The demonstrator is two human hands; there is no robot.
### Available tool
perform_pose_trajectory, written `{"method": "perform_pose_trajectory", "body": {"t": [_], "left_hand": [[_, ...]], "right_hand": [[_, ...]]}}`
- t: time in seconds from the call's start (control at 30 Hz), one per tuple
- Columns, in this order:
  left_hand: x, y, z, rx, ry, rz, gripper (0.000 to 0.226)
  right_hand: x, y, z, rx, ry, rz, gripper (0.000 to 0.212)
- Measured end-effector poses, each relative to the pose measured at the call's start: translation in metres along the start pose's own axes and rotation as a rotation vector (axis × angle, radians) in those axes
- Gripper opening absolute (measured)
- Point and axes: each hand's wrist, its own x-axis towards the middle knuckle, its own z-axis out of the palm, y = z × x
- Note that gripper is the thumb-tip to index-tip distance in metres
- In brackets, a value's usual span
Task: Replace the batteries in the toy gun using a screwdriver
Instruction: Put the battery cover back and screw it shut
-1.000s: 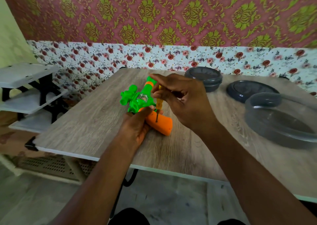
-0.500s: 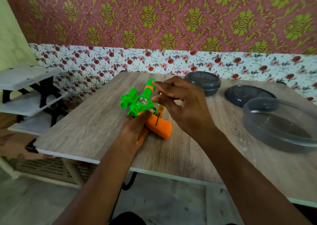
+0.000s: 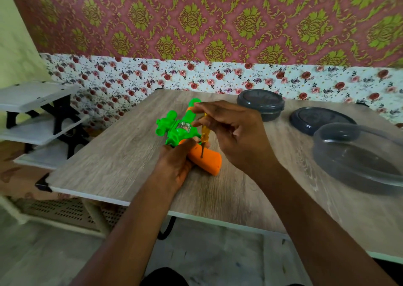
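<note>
A green and orange toy gun [image 3: 177, 132] lies on its side on the wooden table [image 3: 122, 154], its orange grip [image 3: 207, 162] pointing toward me. My left hand [image 3: 176, 163] holds the gun down at the grip's upper end. My right hand [image 3: 235, 135] pinches a small screwdriver [image 3: 204, 134] with a clear yellow handle, held upright. Its metal tip touches the orange grip. No batteries are visible.
A closed dark round container [image 3: 260, 103] stands at the back of the table. A dark lid [image 3: 320, 120] lies to its right, and a large clear round container [image 3: 359, 157] sits at the right. White shelves [image 3: 37, 111] stand left of the table.
My right-hand fingers have shifted on the screwdriver handle, as in turning it. The gun and my left hand have stayed in place; the camera view drifted slightly.
</note>
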Motion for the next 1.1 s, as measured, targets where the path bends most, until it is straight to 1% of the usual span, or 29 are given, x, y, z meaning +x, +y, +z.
{"method": "perform_pose_trajectory", "body": {"t": [0.07, 0.2, 0.27, 0.33, 0.4, 0.53, 0.6, 0.7, 0.73, 0.77, 0.83, 0.97, 1.03, 1.1], "left_hand": [[0.0, 0.001, 0.0, -0.012, 0.007, 0.001, 0.025], [0.0, 0.001, 0.001, -0.016, 0.025, 0.002, 0.023], [-0.001, 0.001, 0.002, -0.003, 0.028, 0.004, 0.022], [-0.002, 0.002, 0.002, 0.001, 0.01, 0.012, 0.025], [-0.002, 0.002, 0.001, 0.004, -0.007, 0.025, 0.027], [-0.003, 0.003, 0.002, -0.014, -0.003, 0.026, 0.027], [-0.003, 0.003, 0.004, -0.027, 0.013, 0.019, 0.025], [-0.003, 0.004, 0.005, -0.025, 0.027, 0.02, 0.028], [-0.002, 0.004, 0.005, -0.017, 0.031, 0.027, 0.029], [-0.003, 0.003, 0.005, -0.014, 0.028, 0.033, 0.03], [-0.002, 0.004, 0.008, -0.01, 0.004, 0.047, 0.032], [0.002, 0.001, 0.003, -0.017, 0.052, 0.041, 0.032], [0.003, 0.0, 0.001, -0.023, 0.055, 0.03, 0.031], [0.002, 0.001, 0.002, -0.029, 0.053, 0.018, 0.03]], "right_hand": [[0.0, 0.0, 0.0, 0.014, 0.018, 0.022, 0.029], [0.001, -0.001, 0.003, -0.077, 0.05, 0.02, 0.027], [0.001, 0.001, 0.003, -0.037, 0.006, 0.04, 0.027], [0.001, 0.002, 0.002, 0.05, -0.051, 0.085, 0.033], [0.003, 0.003, 0.0, 0.076, -0.072, 0.105, 0.033], [0.009, 0.0, 0.0, -0.052, -0.057, 0.015, 0.025], [0.011, -0.002, 0.001, -0.086, -0.055, 0.008, 0.023], [0.011, -0.003, 0.0, 0.09, -0.109, 0.147, 0.025], [0.012, -0.003, 0.001, 0.134, -0.124, 0.167, 0.025], [0.011, -0.004, 0.0, 0.131, -0.123, 0.169, 0.026], [0.012, -0.004, 0.0, 0.05, -0.1, 0.126, 0.027], [0.017, -0.004, 0.008, -0.092, -0.039, 0.065, 0.027], [0.018, -0.003, 0.012, -0.047, -0.021, 0.078, 0.023], [0.016, -0.004, 0.012, 0.081, -0.057, 0.146, 0.018]]}}
